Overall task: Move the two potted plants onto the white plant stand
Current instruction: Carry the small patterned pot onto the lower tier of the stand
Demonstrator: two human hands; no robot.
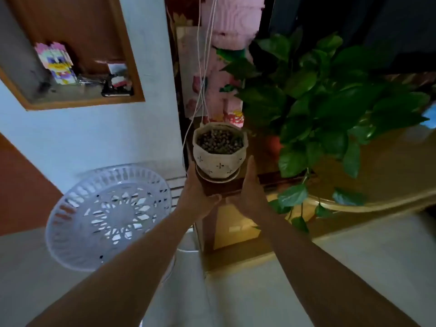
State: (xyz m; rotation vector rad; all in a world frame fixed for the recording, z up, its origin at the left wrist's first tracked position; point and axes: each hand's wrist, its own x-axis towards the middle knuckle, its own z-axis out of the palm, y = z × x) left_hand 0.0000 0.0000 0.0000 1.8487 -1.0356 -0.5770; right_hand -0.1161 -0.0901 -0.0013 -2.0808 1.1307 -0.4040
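Bare forearms reaching forward; left hand (197, 197) and right hand (247, 192) spread, cupping small cream faceted ceramic pot (219, 152) of dark pebbles on brown table (389, 161). Leafy green potted plant (325, 100) just right. White lattice plastic plant stand (70, 232) lower left.

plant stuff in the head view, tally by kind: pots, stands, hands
Pots: 2, the small white pot with pebbles and the red pot under the leafy green plant
White plant stands: 1
Hands: 2, left hand, right hand
Total: 5
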